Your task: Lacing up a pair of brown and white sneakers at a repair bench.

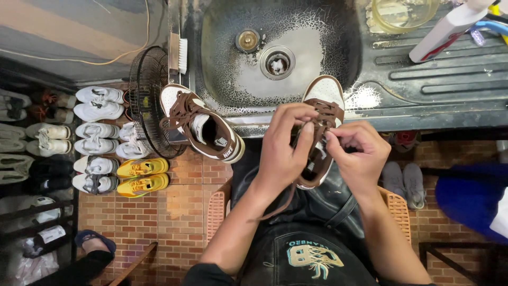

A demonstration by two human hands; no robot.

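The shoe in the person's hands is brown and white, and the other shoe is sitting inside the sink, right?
Not quite. The head view shows the other shoe resting on the sink edge, not inside. The shoe in the hands is brown and white.

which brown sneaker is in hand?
The brown-and-white sneaker at the sink's front edge, between both hands; its mate lies untouched to the left.

Your way forward lies open over the worn sink basin (296,69), bare but for its drain (277,62). To your left, a brown-and-white sneaker (203,126) and a wire fan guard (151,100) crowd the rim. To your right, a white bottle (450,29) and a glass bowl (405,13) block the draining board (450,79).
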